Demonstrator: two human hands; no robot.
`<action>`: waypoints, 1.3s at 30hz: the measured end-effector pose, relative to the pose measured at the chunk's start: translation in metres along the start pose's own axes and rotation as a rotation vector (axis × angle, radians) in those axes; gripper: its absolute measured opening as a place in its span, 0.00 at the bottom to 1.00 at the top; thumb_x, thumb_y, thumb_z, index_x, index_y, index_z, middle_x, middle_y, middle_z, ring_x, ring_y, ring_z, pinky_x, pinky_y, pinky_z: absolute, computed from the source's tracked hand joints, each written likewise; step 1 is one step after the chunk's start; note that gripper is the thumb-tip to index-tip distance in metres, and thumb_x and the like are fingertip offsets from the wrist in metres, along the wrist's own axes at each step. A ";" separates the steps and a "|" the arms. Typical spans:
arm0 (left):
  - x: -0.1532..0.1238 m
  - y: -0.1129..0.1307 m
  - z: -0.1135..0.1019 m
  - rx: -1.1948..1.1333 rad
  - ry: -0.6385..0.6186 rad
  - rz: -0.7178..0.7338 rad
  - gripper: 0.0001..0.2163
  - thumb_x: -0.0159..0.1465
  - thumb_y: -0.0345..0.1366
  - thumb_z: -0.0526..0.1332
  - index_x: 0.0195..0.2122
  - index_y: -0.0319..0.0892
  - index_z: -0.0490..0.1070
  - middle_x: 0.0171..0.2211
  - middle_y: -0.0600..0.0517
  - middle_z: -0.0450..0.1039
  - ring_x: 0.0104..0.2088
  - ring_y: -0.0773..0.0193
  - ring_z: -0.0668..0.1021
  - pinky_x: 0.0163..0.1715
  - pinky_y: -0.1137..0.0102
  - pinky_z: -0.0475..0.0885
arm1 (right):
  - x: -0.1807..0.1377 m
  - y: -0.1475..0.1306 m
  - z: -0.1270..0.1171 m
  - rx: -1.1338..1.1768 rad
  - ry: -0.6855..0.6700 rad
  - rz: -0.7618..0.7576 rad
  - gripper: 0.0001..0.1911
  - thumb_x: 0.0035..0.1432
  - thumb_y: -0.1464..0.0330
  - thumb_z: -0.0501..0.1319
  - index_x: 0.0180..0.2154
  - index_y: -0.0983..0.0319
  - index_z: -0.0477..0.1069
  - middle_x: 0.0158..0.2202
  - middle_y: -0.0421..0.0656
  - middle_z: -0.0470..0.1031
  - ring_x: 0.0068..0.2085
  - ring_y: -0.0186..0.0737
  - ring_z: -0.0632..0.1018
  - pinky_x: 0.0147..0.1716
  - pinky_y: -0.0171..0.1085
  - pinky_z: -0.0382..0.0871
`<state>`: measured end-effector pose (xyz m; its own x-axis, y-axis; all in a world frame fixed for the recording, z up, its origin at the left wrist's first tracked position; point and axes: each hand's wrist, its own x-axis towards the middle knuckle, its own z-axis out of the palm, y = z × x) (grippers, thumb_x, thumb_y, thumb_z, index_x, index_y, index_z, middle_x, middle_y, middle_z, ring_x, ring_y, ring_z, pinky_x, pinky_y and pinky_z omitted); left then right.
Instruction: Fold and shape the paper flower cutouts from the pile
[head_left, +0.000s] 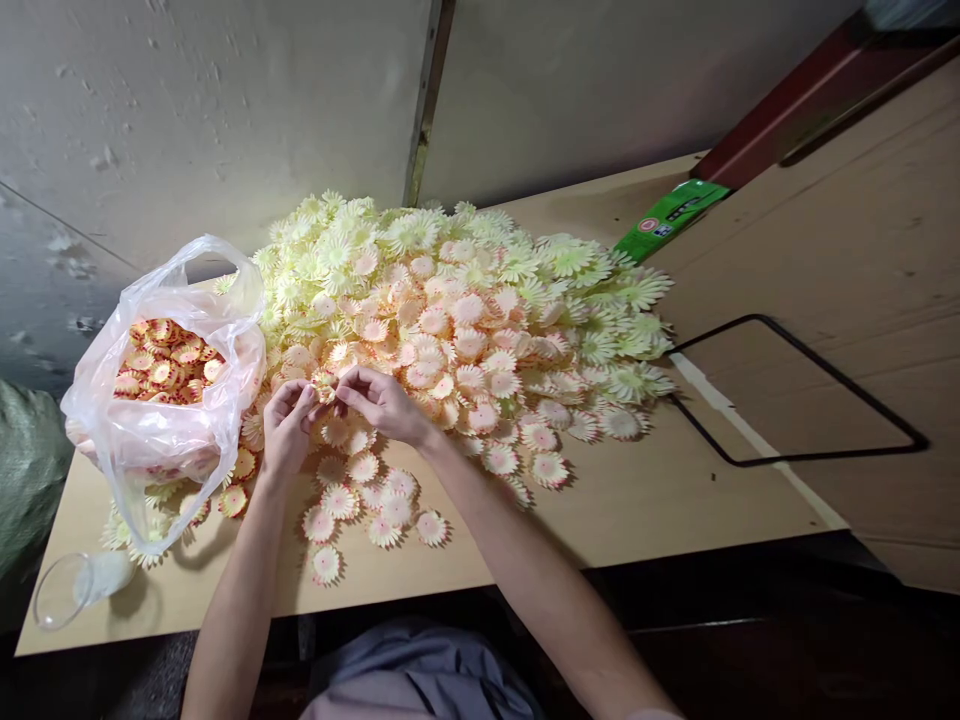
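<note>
Both hands meet over the near left part of a flower pile, pinching one small pale artificial flower (325, 388) between them. My left hand (289, 420) grips its left side with thumb and fingertips. From the right, my right hand (382, 402) holds its other edge, fingers pressed together. Pink-centred flower pieces (469, 345) lie heaped under and beyond the hands, with loose ones (394, 508) scattered toward the front edge. Behind them spreads a bank of pale green flower pieces (412, 230). A white plastic bag (165, 440) left of my left hand holds red-edged yellow flower pieces (169, 360).
A clear cup (71, 590) stands at the table's (637, 510) front left corner. At right are a cardboard panel (847, 300), a black wire frame (795, 460) and a green box end (667, 220). A grey wall (262, 110) closes off the back.
</note>
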<state>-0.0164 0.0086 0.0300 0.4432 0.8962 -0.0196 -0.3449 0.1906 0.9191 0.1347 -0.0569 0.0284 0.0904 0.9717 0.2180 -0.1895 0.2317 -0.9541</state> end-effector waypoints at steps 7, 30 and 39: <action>0.002 0.004 -0.001 -0.055 0.010 -0.086 0.15 0.51 0.40 0.73 0.34 0.40 0.70 0.32 0.54 0.74 0.31 0.68 0.80 0.36 0.72 0.79 | -0.001 -0.007 0.001 0.294 0.004 0.076 0.16 0.54 0.57 0.66 0.33 0.61 0.67 0.27 0.38 0.68 0.29 0.33 0.71 0.33 0.35 0.70; 0.001 0.002 -0.001 0.026 0.005 0.011 0.11 0.48 0.36 0.74 0.31 0.41 0.78 0.36 0.50 0.79 0.37 0.64 0.80 0.46 0.66 0.75 | -0.003 -0.008 -0.001 -0.009 0.141 -0.025 0.18 0.47 0.53 0.70 0.28 0.62 0.74 0.25 0.40 0.75 0.23 0.33 0.73 0.24 0.34 0.69; -0.004 0.003 0.003 0.233 -0.078 0.120 0.07 0.49 0.35 0.73 0.30 0.41 0.81 0.41 0.46 0.79 0.44 0.59 0.79 0.46 0.68 0.72 | -0.004 -0.001 0.002 -0.202 0.101 -0.002 0.16 0.52 0.57 0.68 0.28 0.64 0.73 0.26 0.40 0.74 0.27 0.33 0.73 0.28 0.34 0.67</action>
<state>-0.0168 0.0049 0.0337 0.4761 0.8716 0.1172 -0.2033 -0.0206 0.9789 0.1321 -0.0606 0.0291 0.1895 0.9595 0.2085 0.0099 0.2105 -0.9776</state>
